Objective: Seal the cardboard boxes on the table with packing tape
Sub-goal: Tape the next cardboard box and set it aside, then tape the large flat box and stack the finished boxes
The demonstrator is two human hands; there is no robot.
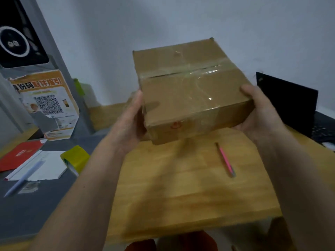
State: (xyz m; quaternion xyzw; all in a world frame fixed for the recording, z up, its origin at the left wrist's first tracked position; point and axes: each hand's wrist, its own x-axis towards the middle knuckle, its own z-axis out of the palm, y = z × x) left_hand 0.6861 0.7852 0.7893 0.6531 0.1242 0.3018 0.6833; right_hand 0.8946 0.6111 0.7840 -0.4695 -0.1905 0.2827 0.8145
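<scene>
We hold the cardboard box up in the air above the wooden table, its top flaps crossed with clear tape. Our left hand grasps its left side, our right hand cups the right, thumb on top. A pink pen lies on the table below; a yellow tape roll sits off left beside a notebook.

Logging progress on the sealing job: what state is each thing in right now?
Box: closed, taped over the top seam, held off the table.
Left hand: grips the box's left side.
Right hand: grips its right side.
Tape roll: lying left, untouched.
Pink pen: lying on the table.
</scene>
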